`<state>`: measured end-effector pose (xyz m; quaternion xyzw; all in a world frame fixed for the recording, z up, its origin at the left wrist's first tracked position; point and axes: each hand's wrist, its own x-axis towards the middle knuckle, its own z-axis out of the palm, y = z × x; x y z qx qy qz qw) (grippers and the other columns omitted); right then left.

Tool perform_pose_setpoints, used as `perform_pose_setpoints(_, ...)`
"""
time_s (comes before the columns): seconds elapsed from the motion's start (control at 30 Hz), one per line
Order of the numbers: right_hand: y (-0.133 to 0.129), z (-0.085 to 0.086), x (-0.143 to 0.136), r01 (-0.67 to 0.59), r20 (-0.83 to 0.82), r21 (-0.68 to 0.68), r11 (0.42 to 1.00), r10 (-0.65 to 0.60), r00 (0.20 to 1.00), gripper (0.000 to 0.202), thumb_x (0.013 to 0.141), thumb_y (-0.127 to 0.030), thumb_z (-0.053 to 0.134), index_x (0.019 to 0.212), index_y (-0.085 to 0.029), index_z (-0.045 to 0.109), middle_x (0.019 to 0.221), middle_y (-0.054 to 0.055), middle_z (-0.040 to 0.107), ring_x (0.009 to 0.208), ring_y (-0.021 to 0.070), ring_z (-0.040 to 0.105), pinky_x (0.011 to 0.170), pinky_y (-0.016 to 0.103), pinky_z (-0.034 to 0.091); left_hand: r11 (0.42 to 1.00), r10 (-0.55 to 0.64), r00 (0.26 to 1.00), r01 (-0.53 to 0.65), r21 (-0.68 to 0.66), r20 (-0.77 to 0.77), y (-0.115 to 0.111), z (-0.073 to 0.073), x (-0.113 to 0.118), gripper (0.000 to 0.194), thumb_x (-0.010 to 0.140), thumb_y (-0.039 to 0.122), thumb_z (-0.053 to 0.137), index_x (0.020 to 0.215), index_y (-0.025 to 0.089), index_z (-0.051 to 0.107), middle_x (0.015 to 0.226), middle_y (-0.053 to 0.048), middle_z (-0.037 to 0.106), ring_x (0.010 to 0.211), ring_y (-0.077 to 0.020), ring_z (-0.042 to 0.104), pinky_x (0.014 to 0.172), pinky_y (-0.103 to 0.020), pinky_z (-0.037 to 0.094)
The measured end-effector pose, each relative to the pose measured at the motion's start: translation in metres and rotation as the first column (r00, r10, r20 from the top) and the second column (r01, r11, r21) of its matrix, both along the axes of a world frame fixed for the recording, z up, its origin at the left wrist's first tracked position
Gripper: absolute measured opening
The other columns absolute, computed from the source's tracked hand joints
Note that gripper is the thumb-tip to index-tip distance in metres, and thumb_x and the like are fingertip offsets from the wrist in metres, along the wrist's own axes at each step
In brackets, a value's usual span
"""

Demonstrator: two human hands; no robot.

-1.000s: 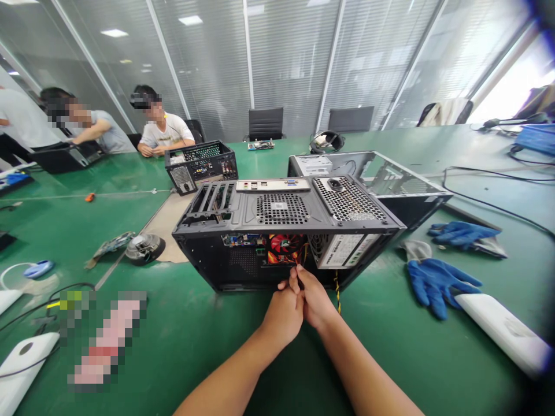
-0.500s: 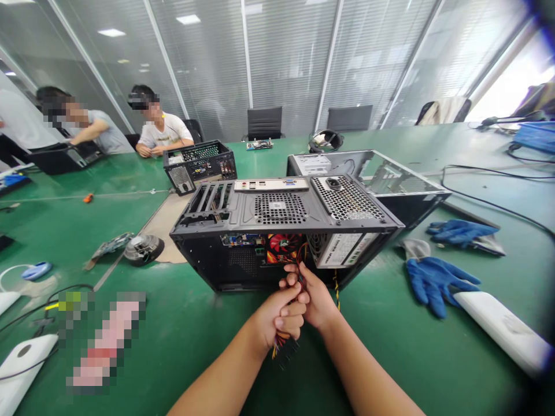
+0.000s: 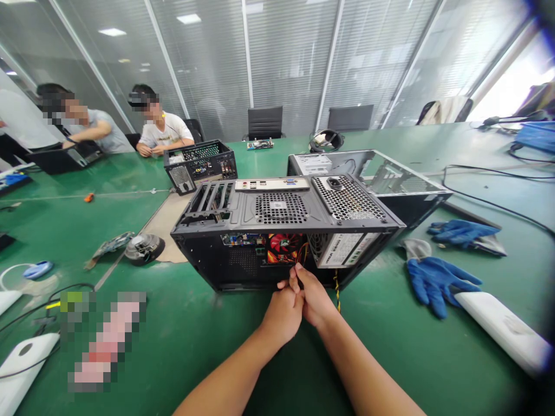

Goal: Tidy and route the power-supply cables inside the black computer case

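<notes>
Red and dark wires (image 3: pixel 303 252) meet the tips of the right hand (image 3: pixel 318 294), whose thumb and finger appear to pinch them. The left hand (image 3: pixel 284 315) is curled and pressed against the right, its back turned up; whether anything sits in its palm, I cannot tell. From the fingertips the wires lie straight ahead and slightly upward, their length running away from the person into the open side of the case (image 3: pixel 240 216), and the right hand is the nearer to them. The case itself stands just beyond both hands, its long axis crossing from left to right.

Inside, a red fan (image 3: pixel 282 247) sits behind the wires, with the power supply (image 3: pixel 347 249) just to its right. Below that, a yellow and black cable (image 3: pixel 337 289) hangs beside the right wrist, apart from the fingers.

Farther right on the green table (image 3: pixel 208 346) lie two blue gloves (image 3: pixel 433 283). A second case (image 3: pixel 418 211) lies behind the first; a smaller one (image 3: pixel 202 164) stands back left, near a seated co-worker in a white shirt (image 3: pixel 169 132).
</notes>
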<state>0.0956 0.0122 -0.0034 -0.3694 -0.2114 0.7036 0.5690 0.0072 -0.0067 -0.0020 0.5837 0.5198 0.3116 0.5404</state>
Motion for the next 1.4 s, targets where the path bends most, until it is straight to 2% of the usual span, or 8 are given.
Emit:
perform_pose_setpoints(0.2, -0.003, 0.008, 0.002, 0.012, -0.084, -0.059, 0.998, -0.017, 0.996, 0.03, 0.074, -0.05, 0.061, 0.071, -0.02, 0.059, 0.049, -0.003, 0.049, 0.06, 0.0169, 0.059, 0.056, 0.027, 0.043, 0.83, 0.03, 0.843, 0.279, -0.484, 0.537, 0.001, 0.011, -0.007, 0.031, 0.083, 0.05, 0.043, 0.072, 0.02, 0.043, 0.036, 0.01, 0.028, 0.026, -0.0055, 0.018, 0.032, -0.018, 0.011)
perform_pose_setpoints(0.37, -0.005, 0.013, 0.004, -0.042, -0.163, -0.056, 0.998, 0.032, 0.986, 0.03, 0.076, -0.049, 0.057, 0.077, -0.02, 0.063, 0.057, 0.0, 0.058, 0.061, 0.017, 0.059, 0.058, 0.028, 0.044, 0.644, 0.05, 0.577, 0.605, -0.467, 0.815, 0.009, 0.016, -0.02, 0.028, 0.083, 0.046, 0.041, 0.075, 0.02, 0.044, 0.035, 0.011, 0.022, 0.025, -0.0051, 0.012, 0.029, -0.016, 0.009)
perform_pose_setpoints(0.57, -0.004, 0.009, 0.004, 0.0, -0.099, 0.004, 1.0, 0.001, 0.995, 0.028, 0.074, -0.048, 0.061, 0.068, -0.021, 0.059, 0.049, -0.003, 0.051, 0.059, 0.016, 0.058, 0.062, 0.028, 0.044, 0.876, -0.037, 0.859, 0.273, -0.398, 0.51, 0.003, 0.007, -0.01, 0.03, 0.083, 0.048, 0.042, 0.074, 0.019, 0.043, 0.04, 0.01, 0.028, 0.029, -0.0053, 0.02, 0.034, -0.018, 0.015)
perform_pose_setpoints(0.67, -0.003, 0.007, 0.003, -0.007, -0.108, -0.012, 1.0, 0.006, 0.994, 0.03, 0.072, -0.048, 0.063, 0.064, -0.021, 0.056, 0.044, -0.005, 0.044, 0.061, 0.017, 0.058, 0.062, 0.028, 0.044, 0.996, -0.082, 0.99, 0.084, -0.013, 0.112, 0.001, 0.005, -0.004, 0.024, 0.084, 0.036, 0.044, 0.069, 0.017, 0.048, 0.055, 0.003, 0.045, 0.047, -0.009, 0.042, 0.048, -0.021, 0.031)
perform_pose_setpoints(0.77, -0.003, 0.005, 0.001, -0.009, -0.095, -0.019, 1.0, 0.007, 0.995, 0.031, 0.071, -0.049, 0.065, 0.062, -0.021, 0.054, 0.043, -0.005, 0.04, 0.06, 0.0177, 0.058, 0.063, 0.029, 0.045, 0.974, -0.061, 0.997, 0.072, 0.215, -0.056, 0.0, 0.005, -0.003, 0.016, 0.083, 0.028, 0.044, 0.075, 0.018, 0.054, 0.073, -0.003, 0.054, 0.067, -0.014, 0.051, 0.064, -0.025, 0.036)
perform_pose_setpoints(0.9, -0.004, 0.005, 0.002, 0.01, -0.077, -0.028, 1.0, -0.012, 0.997, 0.032, 0.071, -0.051, 0.063, 0.064, -0.021, 0.055, 0.044, -0.005, 0.041, 0.06, 0.0181, 0.057, 0.064, 0.03, 0.045, 0.986, -0.075, 0.977, 0.102, -0.132, 0.2, 0.0, 0.009, -0.005, 0.021, 0.083, 0.037, 0.045, 0.073, 0.019, 0.048, 0.057, 0.003, 0.043, 0.047, -0.0098, 0.041, 0.049, -0.022, 0.032)
perform_pose_setpoints(1.17, -0.005, 0.01, 0.006, -0.045, -0.178, -0.026, 0.999, 0.039, 0.983, 0.029, 0.075, -0.049, 0.057, 0.076, -0.02, 0.062, 0.059, -0.001, 0.057, 0.063, 0.0172, 0.058, 0.063, 0.03, 0.045, 0.596, 0.061, 0.545, 0.652, -0.468, 0.836, 0.013, 0.016, -0.027, 0.025, 0.086, 0.04, 0.044, 0.072, 0.02, 0.037, 0.038, 0.011, 0.016, 0.028, -0.005, 0.006, 0.03, -0.018, 0.007)
perform_pose_setpoints(1.4, -0.004, 0.007, 0.004, 0.03, -0.088, 0.013, 0.999, -0.029, 0.996, 0.026, 0.073, -0.045, 0.063, 0.071, -0.02, 0.06, 0.051, -0.003, 0.051, 0.061, 0.0161, 0.058, 0.061, 0.027, 0.043, 0.759, -0.007, 0.776, 0.415, -0.501, 0.631, 0.005, 0.015, -0.013, 0.033, 0.081, 0.05, 0.049, 0.073, 0.02, 0.038, 0.039, 0.012, 0.022, 0.027, -0.0031, 0.012, 0.032, -0.016, 0.007)
